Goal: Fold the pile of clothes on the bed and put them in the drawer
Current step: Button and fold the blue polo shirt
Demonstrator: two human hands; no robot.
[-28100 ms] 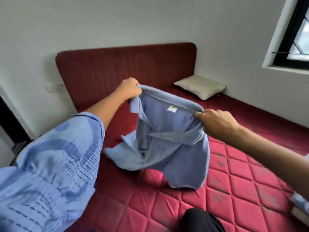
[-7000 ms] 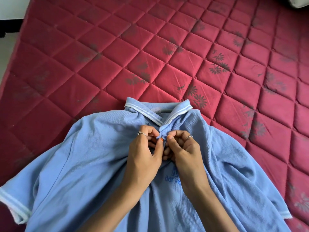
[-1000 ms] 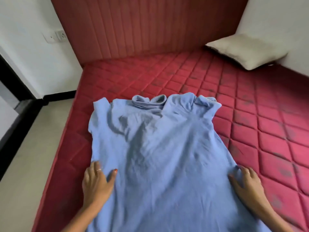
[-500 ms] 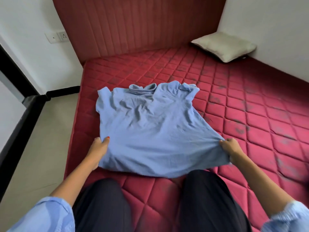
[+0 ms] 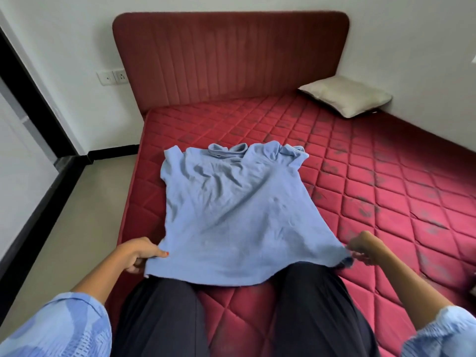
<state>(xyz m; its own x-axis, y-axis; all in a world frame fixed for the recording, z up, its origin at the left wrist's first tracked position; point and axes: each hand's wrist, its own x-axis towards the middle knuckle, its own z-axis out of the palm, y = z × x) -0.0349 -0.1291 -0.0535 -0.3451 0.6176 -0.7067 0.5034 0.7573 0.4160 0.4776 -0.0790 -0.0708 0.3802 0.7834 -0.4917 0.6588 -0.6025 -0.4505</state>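
The bed (image 5: pixel 386 202) fills most of the view: a mattress covered in deep red fabric, quilted into a diamond grid of puffed cells, with faint dark flower prints scattered over the right half. At its far end stands the headboard (image 5: pixel 231 60), a broad maroon panel with rounded upper corners and narrow vertical channels, its nap looking like velvet. White walls rise behind it, and pale smooth floor (image 5: pixel 85 215) runs along the left side of the bed, edged by black skirting.

The light blue polo shirt (image 5: pixel 231 215) lies flat on the mattress, toward the left edge, with its back side up. It is a soft, fine-ribbed knit, creased in shallow diagonal wrinkles across the shoulders. The collar sits at the far end, rolled into a low band; the short sleeves bunch at either shoulder, the right one crumpled more. The hem flares wide at the near end and drapes over the person's knees, which are clad in plain dark trousers (image 5: pixel 322 318).

A flattened, rectangular beige pillow (image 5: pixel 345 99) rests in the far right corner, against the headboard and wall.

The left hand (image 5: pixel 139 256) pinches the left corner of the hem, thumb on top with a red-painted nail, fingers curled beneath. The right hand (image 5: pixel 365 248) grips the right corner, fingers curled around the gathered cloth. Both arms wear loose pale blue patterned sleeves.

A white double socket (image 5: pixel 113 77) sits on the wall left of the headboard.
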